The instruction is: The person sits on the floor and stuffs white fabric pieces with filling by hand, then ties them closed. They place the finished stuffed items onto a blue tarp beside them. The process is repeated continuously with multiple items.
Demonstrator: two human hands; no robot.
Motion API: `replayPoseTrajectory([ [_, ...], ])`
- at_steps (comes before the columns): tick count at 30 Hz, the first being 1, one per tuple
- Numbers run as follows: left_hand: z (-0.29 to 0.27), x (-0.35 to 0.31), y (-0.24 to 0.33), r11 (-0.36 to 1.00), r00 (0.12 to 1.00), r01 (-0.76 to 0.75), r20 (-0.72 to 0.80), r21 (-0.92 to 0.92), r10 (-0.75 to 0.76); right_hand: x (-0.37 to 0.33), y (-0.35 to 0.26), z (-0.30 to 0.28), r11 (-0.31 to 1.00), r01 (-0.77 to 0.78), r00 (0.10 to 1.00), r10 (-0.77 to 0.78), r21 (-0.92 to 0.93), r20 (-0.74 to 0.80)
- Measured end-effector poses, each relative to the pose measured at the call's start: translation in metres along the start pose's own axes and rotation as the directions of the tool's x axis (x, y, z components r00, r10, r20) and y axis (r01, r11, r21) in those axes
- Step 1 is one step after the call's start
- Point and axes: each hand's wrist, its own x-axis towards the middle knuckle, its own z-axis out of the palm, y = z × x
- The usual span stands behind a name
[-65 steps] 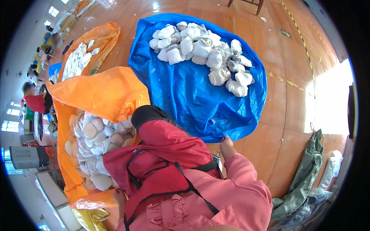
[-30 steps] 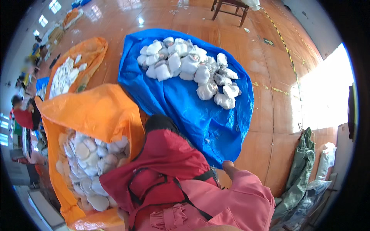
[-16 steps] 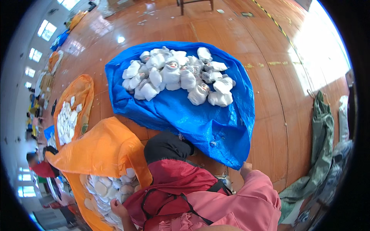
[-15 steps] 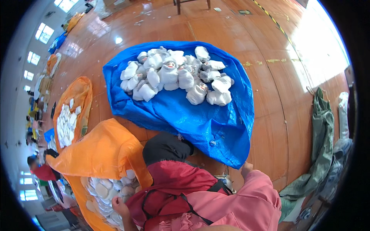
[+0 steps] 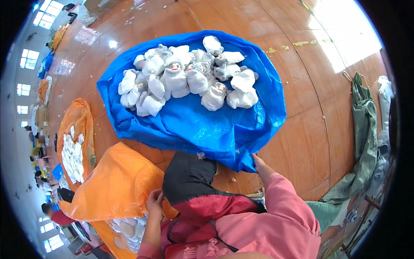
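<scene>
Blue plastic sheet [image 5: 189,123], one, spread on the reddish-brown floor [image 5: 302,146] before us; near right corner pinched in the grip of our right hand [image 5: 260,163]. White stuffed bundles [image 5: 197,82], one heap, on the sheet's far half, some with red and dark markings. Orange plastic sack [image 5: 116,185], one, to our left, its flap over pale rounded pads [image 5: 128,231]. Our left hand [image 5: 155,200], just beside that sack, fingers curled; whether its grip holds anything we cannot tell. Second orange sack [image 5: 77,114], farther left, bearing white pieces [image 5: 73,157]. Dark green sack [image 5: 364,125], crumpled, at far right
</scene>
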Motion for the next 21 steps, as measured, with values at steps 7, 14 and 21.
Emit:
replayPoseTrajectory([
  [7,0.023,0.135,-0.022,0.937,0.939,0.306,0.107,0.17,-0.327,-0.031,-0.035,0.136,0.96,0.093,0.995,-0.079,-0.264,0.065],
  [14,0.067,0.265,-0.074,0.695,0.723,0.66,-0.011,-0.284,-0.691,-0.007,-0.035,0.176,0.937,0.112,0.994,-0.112,-0.332,0.02],
  [21,0.1,0.359,-0.085,0.583,0.829,0.558,0.36,-0.591,-0.428,0.009,-0.094,0.246,0.941,0.141,0.982,-0.094,-0.308,0.161],
])
